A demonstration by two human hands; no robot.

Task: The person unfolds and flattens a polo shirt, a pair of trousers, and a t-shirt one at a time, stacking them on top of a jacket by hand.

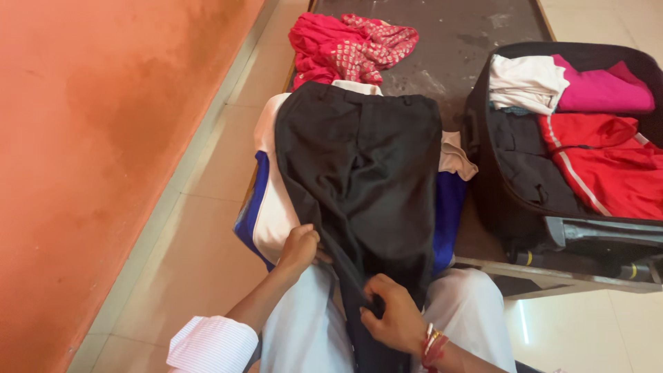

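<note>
A dark tabletop (456,41) stretches away ahead of both hands, with pale floor tiles (207,228) to the left of them and an orange wall (90,138) further left. Well to the right of the right hand stands an open black suitcase (497,200), packed with a red garment with a white stripe (608,173), a pink one (601,90), a white one (525,79) and a dark one (525,166).

Just ahead of the hands, a pair of black trousers (366,159) lies spread flat, waistband at the far end, the legs running down toward the person's lap. It rests on a white and blue garment (269,200) that shows on both sides of it. Beyond the trousers, farthest from the hands, lies a crumpled red patterned cloth (345,45).

The left hand (298,247) is closed on the near left edge of the black trousers, fingers curled around the fabric. The right hand (394,314), with a red thread band at the wrist (434,344), pinches a fold of the same trousers lower down, just above the lap. The two hands sit near each other, a narrow strip of black cloth running between them. A striped pink-white cuff (210,345) is rolled up on the left arm.
</note>
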